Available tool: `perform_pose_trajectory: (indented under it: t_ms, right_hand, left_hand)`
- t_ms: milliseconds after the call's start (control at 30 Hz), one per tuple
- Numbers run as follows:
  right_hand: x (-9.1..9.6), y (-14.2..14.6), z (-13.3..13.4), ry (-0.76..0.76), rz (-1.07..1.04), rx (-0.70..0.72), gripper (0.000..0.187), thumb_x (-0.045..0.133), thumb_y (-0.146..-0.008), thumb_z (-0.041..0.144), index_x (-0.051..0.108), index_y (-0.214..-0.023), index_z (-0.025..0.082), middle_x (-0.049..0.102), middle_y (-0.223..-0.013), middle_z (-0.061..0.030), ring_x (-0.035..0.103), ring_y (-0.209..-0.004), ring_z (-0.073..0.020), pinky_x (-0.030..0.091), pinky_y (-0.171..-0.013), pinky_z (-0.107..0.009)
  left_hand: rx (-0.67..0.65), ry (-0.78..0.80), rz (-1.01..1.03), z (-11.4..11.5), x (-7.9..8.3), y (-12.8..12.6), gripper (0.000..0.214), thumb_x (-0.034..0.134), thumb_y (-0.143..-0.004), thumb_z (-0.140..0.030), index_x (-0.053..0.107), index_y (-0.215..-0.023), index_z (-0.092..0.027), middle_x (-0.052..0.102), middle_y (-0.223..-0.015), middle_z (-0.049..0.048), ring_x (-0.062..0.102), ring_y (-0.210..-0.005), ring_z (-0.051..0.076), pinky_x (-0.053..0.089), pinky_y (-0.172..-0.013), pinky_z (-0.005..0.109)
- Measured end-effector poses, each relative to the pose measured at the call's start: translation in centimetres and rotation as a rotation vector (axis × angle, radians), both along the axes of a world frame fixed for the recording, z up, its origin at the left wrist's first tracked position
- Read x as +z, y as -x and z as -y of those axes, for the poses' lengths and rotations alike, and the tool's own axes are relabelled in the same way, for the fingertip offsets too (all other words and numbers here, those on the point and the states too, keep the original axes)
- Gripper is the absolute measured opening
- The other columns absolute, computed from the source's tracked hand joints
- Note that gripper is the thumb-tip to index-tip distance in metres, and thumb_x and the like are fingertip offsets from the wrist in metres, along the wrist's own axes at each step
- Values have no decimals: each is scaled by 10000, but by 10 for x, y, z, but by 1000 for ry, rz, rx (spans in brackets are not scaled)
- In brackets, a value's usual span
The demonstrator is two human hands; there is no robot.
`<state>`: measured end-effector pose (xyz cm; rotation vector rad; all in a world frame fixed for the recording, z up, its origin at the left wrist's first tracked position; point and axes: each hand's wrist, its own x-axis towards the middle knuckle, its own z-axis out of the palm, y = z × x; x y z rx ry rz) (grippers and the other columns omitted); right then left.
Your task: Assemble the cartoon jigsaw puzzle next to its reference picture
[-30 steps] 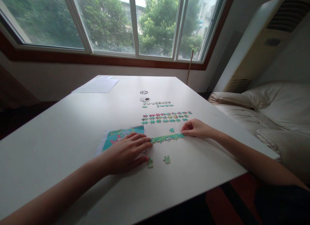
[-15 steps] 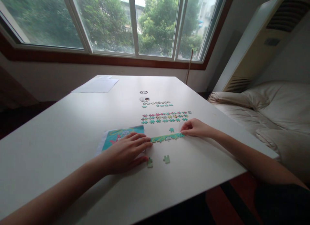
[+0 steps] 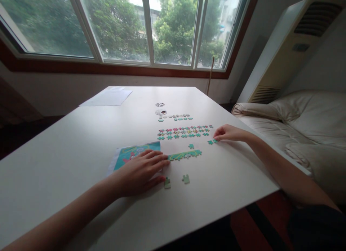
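My left hand (image 3: 144, 171) lies flat with fingers stretched over the picture sheet (image 3: 125, 153), which shows a pink starfish figure on teal. Its fingertips touch the left end of a joined strip of jigsaw pieces (image 3: 186, 155). By its thumb rests a pale green piece (image 3: 167, 183), and another pale piece (image 3: 186, 179) lies to the right. My right hand (image 3: 229, 133) is closed in a pinch on a teal puzzle piece (image 3: 215, 140), at the table surface. Just left of that is another teal piece (image 3: 210, 142). A single piece (image 3: 191, 146) sits above the strip.
Loose pieces (image 3: 185, 132) lie in rows behind the strip, with smaller rows (image 3: 175, 117) farther back. Two round items (image 3: 161, 112) stand beyond them. Paper sheets (image 3: 106, 98) lie at the far left of the white table (image 3: 67, 143). A sofa (image 3: 310, 117) is at the right.
My right hand has moved away from the strip's right end, rightward and farther back, with a teal puzzle piece in its fingers. The strip is shorter at that end. My left hand has stayed put.
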<state>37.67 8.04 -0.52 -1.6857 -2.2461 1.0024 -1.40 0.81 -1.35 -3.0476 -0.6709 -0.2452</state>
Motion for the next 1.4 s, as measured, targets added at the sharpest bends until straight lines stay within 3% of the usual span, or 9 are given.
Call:
perform_pose_trajectory:
  t_ms: [300, 800, 933, 1100, 1400]
  right_hand:
    - [1, 11, 6, -76, 176, -22, 277, 566, -669, 360, 678, -790, 138, 641, -652, -24, 538, -589, -134, 377, -535, -222]
    - [7, 14, 3, -195, 206, 61, 256, 545, -721, 341, 669, -832, 147, 670, -730, -43, 584, -661, -153, 409, -595, -229]
    - [15, 28, -15, -270, 188, 91, 280, 573, -718, 377, 680, -841, 149, 678, -742, -46, 588, -670, -151, 405, -598, -229]
    - [18, 54, -53, -324, 223, 125, 198, 610, -718, 296, 694, -840, 164, 690, -773, -35, 602, -706, -141, 414, -632, -220]
    - [14, 90, -124, -273, 248, 158, 331, 683, -689, 231, 671, -1004, 131, 667, -1017, -87, 603, -851, -171, 440, -724, -234]
  left_hand:
    - [0, -3, 21, 0, -1, 0, 341, 430, -910, -369, 492, -1203, -205, 559, -1208, 79, 489, -1101, 259, 386, -924, 421]
    - [-6, 2, 22, 1, 2, -1, 330, 419, -914, -360, 497, -1192, -200, 564, -1194, 86, 487, -1090, 251, 378, -922, 408]
    - [-2, 13, 19, 1, 2, -2, 325, 422, -912, -356, 500, -1185, -198, 565, -1192, 84, 489, -1089, 254, 384, -918, 413]
    - [-2, 23, 30, 1, 3, -2, 327, 427, -908, -358, 492, -1188, -203, 563, -1191, 83, 491, -1085, 256, 386, -917, 418]
    - [14, 44, 22, 2, 4, -2, 338, 448, -896, -353, 491, -1191, -193, 554, -1206, 87, 496, -1086, 263, 389, -918, 433]
